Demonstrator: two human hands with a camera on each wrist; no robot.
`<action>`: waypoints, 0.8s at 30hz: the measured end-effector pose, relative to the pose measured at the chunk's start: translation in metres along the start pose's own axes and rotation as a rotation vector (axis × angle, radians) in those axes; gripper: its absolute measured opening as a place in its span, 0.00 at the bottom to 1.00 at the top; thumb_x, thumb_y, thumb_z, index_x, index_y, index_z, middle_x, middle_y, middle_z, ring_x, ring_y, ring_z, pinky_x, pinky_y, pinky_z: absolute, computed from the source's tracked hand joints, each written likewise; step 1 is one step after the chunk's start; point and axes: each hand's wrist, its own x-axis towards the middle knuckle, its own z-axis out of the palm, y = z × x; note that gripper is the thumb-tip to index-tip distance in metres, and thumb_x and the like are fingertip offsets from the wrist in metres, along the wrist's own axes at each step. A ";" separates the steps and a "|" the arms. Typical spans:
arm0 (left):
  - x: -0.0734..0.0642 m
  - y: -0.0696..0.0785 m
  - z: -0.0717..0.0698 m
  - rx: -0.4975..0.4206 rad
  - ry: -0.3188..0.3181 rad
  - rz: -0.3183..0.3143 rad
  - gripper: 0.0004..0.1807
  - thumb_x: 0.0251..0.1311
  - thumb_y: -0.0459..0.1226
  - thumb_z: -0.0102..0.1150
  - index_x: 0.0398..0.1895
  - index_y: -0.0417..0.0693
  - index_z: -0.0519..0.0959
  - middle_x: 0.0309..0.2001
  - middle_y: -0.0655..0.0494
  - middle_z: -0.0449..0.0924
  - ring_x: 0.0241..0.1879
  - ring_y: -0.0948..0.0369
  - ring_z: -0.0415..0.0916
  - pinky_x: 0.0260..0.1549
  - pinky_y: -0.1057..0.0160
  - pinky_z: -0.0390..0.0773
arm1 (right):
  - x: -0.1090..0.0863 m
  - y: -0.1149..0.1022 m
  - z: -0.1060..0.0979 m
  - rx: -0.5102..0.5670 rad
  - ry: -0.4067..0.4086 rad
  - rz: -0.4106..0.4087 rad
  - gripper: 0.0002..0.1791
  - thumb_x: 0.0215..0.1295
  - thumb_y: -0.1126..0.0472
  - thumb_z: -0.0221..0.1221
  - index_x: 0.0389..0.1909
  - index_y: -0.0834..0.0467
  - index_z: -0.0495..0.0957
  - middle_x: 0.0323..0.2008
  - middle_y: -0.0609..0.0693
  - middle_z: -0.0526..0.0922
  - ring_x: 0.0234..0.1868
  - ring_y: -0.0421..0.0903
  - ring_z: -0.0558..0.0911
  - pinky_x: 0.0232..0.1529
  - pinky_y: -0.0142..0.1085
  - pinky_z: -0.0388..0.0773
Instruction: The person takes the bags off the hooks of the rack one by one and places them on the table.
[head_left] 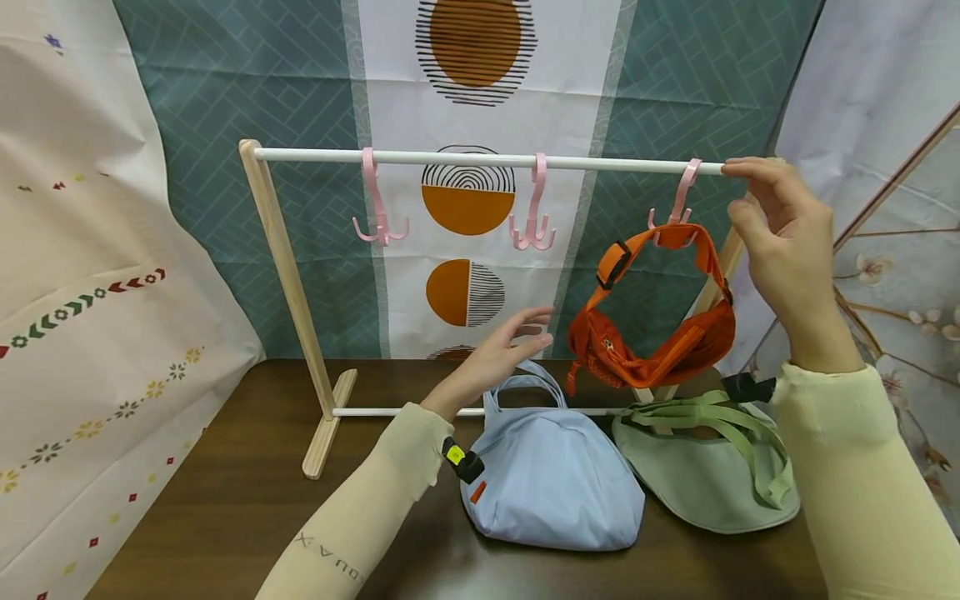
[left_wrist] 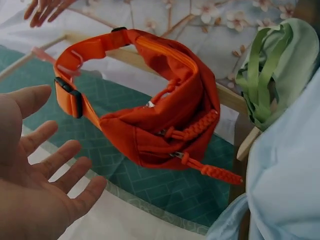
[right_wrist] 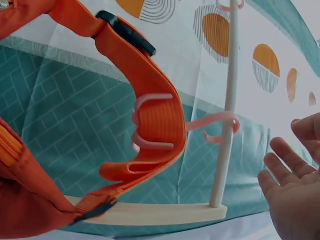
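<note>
Two hands are held apart, both with nothing gripped. The fingers of the left hand (head_left: 491, 354) are loosely spread above the blue bag (head_left: 558, 487); those of the right hand (head_left: 783, 237) are parted in an easy curve by the right end of the rail (head_left: 450, 158). The orange bag (head_left: 699, 346) is hung between them, below and to the left of the right fingers, with its strap (right_wrist: 160, 120) carried on the prongs of the pink hook (head_left: 682, 196). Beneath the right fingers, the green bag (head_left: 697, 483) is seen on the worktop (head_left: 195, 517), just beside the blue one.

From here, the orange bag could be dropped if its strap were nudged up and over the short prongs by either hand. Likewise, the hook could be slid along the smooth rail, or the light-looking stand tipped, if the rail were knocked by the right fingers.

Whether the rail is touched by the right fingers cannot be told for certain: an overlap is shown in the head view, a gap in the right wrist view. The rail's right end is hidden behind that hand in the head view. In the right wrist view the orange bag is cut off at the left edge, and the lettering on the left sleeve can barely be read.
</note>
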 end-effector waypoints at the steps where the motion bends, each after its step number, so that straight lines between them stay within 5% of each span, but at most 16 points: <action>1: 0.003 0.001 0.001 0.003 -0.009 -0.006 0.31 0.79 0.49 0.53 0.81 0.61 0.61 0.75 0.55 0.64 0.74 0.53 0.62 0.69 0.44 0.67 | 0.003 0.000 -0.001 -0.041 0.002 0.000 0.21 0.70 0.78 0.52 0.60 0.66 0.81 0.56 0.46 0.81 0.68 0.47 0.74 0.76 0.39 0.59; 9: 0.028 0.015 0.008 0.015 -0.085 -0.036 0.36 0.78 0.51 0.53 0.84 0.66 0.53 0.79 0.55 0.57 0.79 0.50 0.52 0.72 0.41 0.61 | 0.022 0.004 -0.006 -0.210 -0.035 0.072 0.23 0.72 0.72 0.54 0.66 0.60 0.79 0.61 0.44 0.78 0.71 0.44 0.70 0.76 0.34 0.57; 14: 0.043 0.020 0.015 0.030 -0.059 -0.052 0.38 0.76 0.52 0.55 0.84 0.71 0.51 0.80 0.58 0.52 0.78 0.53 0.52 0.73 0.43 0.61 | 0.029 0.009 -0.003 -0.346 -0.123 0.112 0.25 0.76 0.65 0.54 0.72 0.54 0.74 0.69 0.51 0.74 0.75 0.41 0.65 0.78 0.35 0.50; 20: 0.062 0.024 0.025 0.120 -0.006 -0.013 0.42 0.76 0.49 0.56 0.85 0.63 0.46 0.82 0.50 0.49 0.78 0.46 0.52 0.72 0.43 0.62 | 0.037 0.011 0.001 -0.442 -0.234 0.144 0.27 0.79 0.57 0.54 0.77 0.52 0.68 0.76 0.53 0.66 0.80 0.43 0.55 0.80 0.43 0.35; 24: 0.076 0.027 0.033 0.167 0.008 -0.009 0.44 0.75 0.48 0.58 0.86 0.60 0.46 0.81 0.47 0.50 0.78 0.47 0.53 0.73 0.47 0.61 | 0.040 0.012 0.003 -0.462 -0.243 0.111 0.29 0.79 0.57 0.56 0.78 0.54 0.66 0.76 0.56 0.66 0.79 0.48 0.58 0.79 0.42 0.32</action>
